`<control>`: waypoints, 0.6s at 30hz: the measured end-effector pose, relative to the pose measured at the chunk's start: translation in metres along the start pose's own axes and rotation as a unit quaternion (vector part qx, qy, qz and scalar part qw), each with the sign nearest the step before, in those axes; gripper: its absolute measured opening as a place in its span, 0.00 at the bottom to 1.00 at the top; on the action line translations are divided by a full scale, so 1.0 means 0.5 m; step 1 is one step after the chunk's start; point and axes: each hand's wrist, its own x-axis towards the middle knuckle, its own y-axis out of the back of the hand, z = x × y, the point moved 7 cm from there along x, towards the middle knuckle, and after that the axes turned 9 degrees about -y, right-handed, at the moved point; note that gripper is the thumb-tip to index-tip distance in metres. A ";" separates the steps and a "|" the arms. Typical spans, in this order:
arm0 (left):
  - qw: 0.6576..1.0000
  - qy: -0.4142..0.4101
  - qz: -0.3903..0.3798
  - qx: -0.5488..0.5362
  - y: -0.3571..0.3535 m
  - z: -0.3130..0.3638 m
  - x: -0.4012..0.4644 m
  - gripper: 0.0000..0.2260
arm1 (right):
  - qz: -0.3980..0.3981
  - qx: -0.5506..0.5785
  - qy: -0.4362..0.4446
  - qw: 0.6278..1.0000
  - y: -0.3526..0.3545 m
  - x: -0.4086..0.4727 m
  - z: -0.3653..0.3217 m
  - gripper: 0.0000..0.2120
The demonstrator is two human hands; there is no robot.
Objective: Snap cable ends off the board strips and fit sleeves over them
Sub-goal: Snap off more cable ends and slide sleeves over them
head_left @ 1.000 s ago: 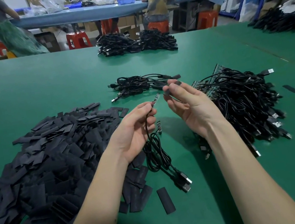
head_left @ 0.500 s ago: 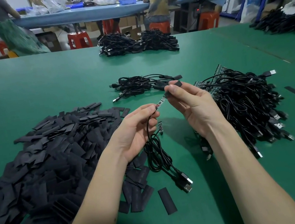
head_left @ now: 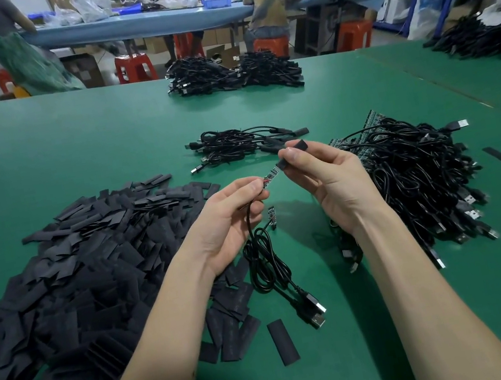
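My left hand (head_left: 230, 218) pinches a black cable (head_left: 267, 264) just behind its small circuit-board end (head_left: 272, 174); the cable hangs in loops down to two USB plugs (head_left: 314, 312) on the table. My right hand (head_left: 328, 176) pinches a black sleeve (head_left: 293, 148) whose mouth sits over the tip of that board end. A big heap of flat black sleeves (head_left: 69, 288) lies to the left. A pile of cables still on green board strips (head_left: 415, 181) lies to the right.
A small bundle of sleeved cables (head_left: 238, 145) lies beyond my hands. More cable heaps (head_left: 232, 74) sit at the far edge of the green table (head_left: 101, 149). A loose board piece (head_left: 271, 216) lies under my hands. Loose sleeves (head_left: 282, 341) lie near the front. People work at a blue table behind.
My right hand has brought the sleeve onto the tip of the board end. Both hands rose slightly. The left hand keeps its pinch on the cable.
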 end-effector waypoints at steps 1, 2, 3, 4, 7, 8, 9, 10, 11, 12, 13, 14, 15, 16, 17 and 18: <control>1.000 -0.001 0.000 0.002 0.000 0.000 0.000 0.05 | 0.000 -0.004 0.001 1.000 0.000 0.000 0.000 0.06; 1.000 -0.003 -0.001 0.003 0.001 -0.001 0.001 0.04 | 0.000 -0.006 0.002 1.000 -0.001 0.000 0.001 0.06; 1.000 -0.004 -0.003 0.003 0.002 -0.001 0.001 0.04 | 0.000 -0.006 0.003 1.000 -0.001 0.000 0.003 0.06; 1.000 -0.004 -0.007 0.003 0.002 -0.001 0.000 0.03 | 0.000 -0.007 0.002 1.000 -0.002 0.000 0.004 0.06; 1.000 -0.005 -0.023 0.007 0.005 0.002 -0.001 0.02 | -0.013 -0.019 -0.009 1.000 -0.002 -0.002 0.008 0.06; 1.000 -0.003 -0.027 0.010 0.005 0.002 -0.002 0.02 | -0.026 -0.019 -0.019 0.999 -0.004 -0.003 0.010 0.06; 1.000 0.000 -0.028 0.013 0.005 0.002 -0.002 0.02 | -0.040 -0.019 -0.031 0.999 -0.004 -0.004 0.011 0.06; 1.000 0.003 -0.027 0.014 0.005 0.001 -0.002 0.03 | -0.050 -0.020 -0.041 0.998 -0.004 -0.005 0.012 0.06; 0.999 0.005 -0.028 0.015 0.005 0.001 -0.002 0.04 | -0.057 -0.022 -0.050 0.997 -0.002 -0.007 0.014 0.05; 0.999 0.005 -0.030 0.016 0.003 0.001 -0.003 0.04 | -0.063 -0.027 -0.056 0.996 -0.002 -0.008 0.015 0.05; 0.999 0.005 -0.033 0.017 0.003 0.001 -0.003 0.04 | -0.067 -0.034 -0.058 0.995 -0.002 -0.010 0.015 0.06; 0.999 0.004 -0.034 0.017 0.003 0.001 -0.003 0.05 | -0.070 -0.044 -0.058 0.995 -0.003 -0.011 0.015 0.06; 0.999 0.003 -0.033 0.018 0.004 0.002 -0.004 0.06 | -0.073 -0.053 -0.055 0.994 -0.004 -0.012 0.013 0.07; 0.999 0.001 -0.031 0.019 0.006 0.003 -0.004 0.07 | -0.073 -0.062 -0.050 0.994 -0.006 -0.012 0.011 0.09; 0.999 -0.003 -0.030 0.021 0.007 0.004 -0.003 0.08 | -0.072 -0.068 -0.043 0.994 -0.007 -0.011 0.008 0.09; 0.999 -0.006 -0.031 0.021 0.007 0.005 -0.002 0.08 | -0.071 -0.071 -0.034 0.994 -0.008 -0.010 0.006 0.09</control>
